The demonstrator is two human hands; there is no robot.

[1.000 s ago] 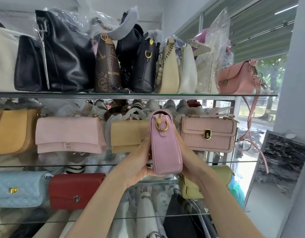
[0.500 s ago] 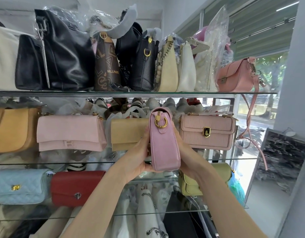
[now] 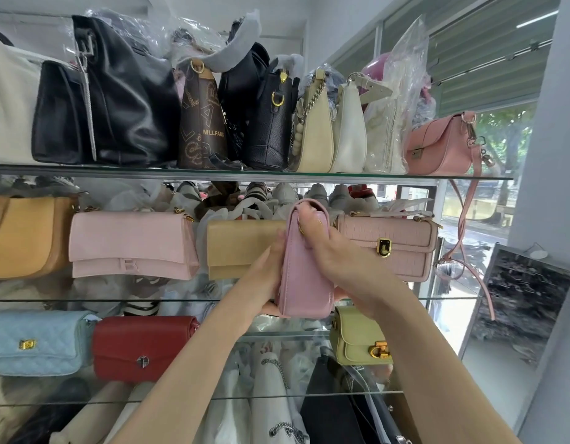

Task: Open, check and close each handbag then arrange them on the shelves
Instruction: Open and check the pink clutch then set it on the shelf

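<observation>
A small pink bag (image 3: 304, 277) is held end-on, upright, in front of the middle shelf (image 3: 117, 299), between a tan bag (image 3: 242, 248) and a croc-textured pink bag (image 3: 392, 248) that stand on that shelf. The left hand (image 3: 271, 267) cups the bag's left side and base, fingers wrapped behind it. The right hand (image 3: 328, 251) lies over the upper front, its fingers (image 3: 309, 219) curled on the flap where a gold ring clasp (image 3: 301, 230) shows just under them. The step in hand appears to be working the clasp, opening or closing; which one cannot be told. If the check is done, the next move calls for a fastened flap, then sliding the bag into the narrow gap between its two neighbours without nudging them. A pale pink bag (image 3: 130, 245) stands further left; a red bag (image 3: 142, 347) and a green bag (image 3: 357, 341) sit on the shelf below.
</observation>
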